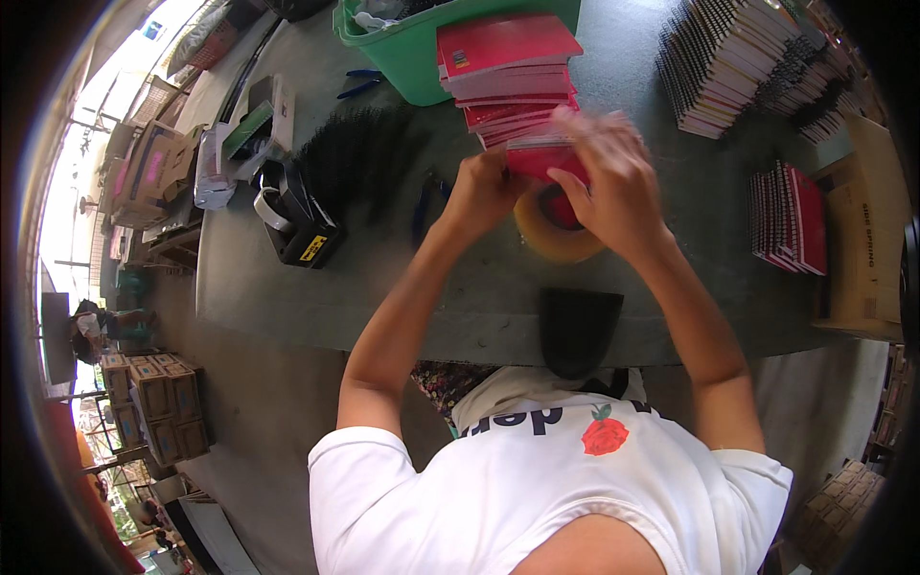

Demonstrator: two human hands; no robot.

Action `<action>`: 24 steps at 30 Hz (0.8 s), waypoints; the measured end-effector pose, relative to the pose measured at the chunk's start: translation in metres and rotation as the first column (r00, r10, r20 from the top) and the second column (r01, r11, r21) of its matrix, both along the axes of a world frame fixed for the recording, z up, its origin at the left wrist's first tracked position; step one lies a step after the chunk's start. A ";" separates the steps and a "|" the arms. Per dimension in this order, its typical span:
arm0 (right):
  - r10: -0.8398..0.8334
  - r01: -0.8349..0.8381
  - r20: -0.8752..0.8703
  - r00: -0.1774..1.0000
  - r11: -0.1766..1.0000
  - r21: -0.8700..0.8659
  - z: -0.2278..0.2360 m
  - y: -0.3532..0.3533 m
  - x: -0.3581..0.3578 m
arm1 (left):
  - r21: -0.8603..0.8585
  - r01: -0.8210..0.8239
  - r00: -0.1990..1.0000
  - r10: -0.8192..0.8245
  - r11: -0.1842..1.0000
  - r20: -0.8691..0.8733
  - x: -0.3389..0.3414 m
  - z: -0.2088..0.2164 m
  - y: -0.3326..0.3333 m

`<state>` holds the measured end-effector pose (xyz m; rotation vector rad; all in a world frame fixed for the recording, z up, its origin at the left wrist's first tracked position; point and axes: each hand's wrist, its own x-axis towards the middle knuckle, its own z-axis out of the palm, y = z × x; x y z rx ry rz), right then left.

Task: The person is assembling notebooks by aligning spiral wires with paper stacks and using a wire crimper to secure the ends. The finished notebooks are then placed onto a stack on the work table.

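Observation:
A red-covered notebook (539, 163) is pinched at its left side by my left hand (485, 192), whose fingers are closed on it. My right hand (615, 172) is at the notebook's right side, thumb near its cover; the other fingers are smeared by motion. Just beyond both hands rises an uneven stack of red notebooks (508, 48). Below the held notebook lies a wide yellowish roll of tape (532, 235), partly hidden by my right hand. Dark-handled pliers (422, 209) lie left of my left hand. Farther left is a heap of black spiral coils (350, 153).
A green tub (402, 62) stands behind the stack. At left are a black tape dispenser (297, 225) and blue-handled pliers (359, 86). Spiral-bound books (719, 67), red spiral notebooks (791, 220) and a cardboard box (862, 240) occupy the right. A black pad (580, 326) overhangs the near edge.

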<state>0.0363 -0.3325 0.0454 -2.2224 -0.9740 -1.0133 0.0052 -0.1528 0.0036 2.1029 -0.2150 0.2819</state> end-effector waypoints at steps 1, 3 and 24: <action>0.045 -0.048 -0.093 0.995 0.998 -0.038 -0.009 0.005 0.009 | 0.072 0.071 0.997 -0.070 0.995 -0.023 0.000 0.008 0.005; 0.118 -0.124 -0.263 0.958 0.992 -0.007 -0.002 0.011 0.015 | 0.150 0.125 0.990 -0.113 0.981 -0.084 0.001 0.014 0.029; 0.078 -0.264 -0.610 0.788 0.938 -0.222 0.014 0.018 0.024 | 0.236 0.192 0.977 -0.162 0.953 -0.142 -0.063 0.017 0.044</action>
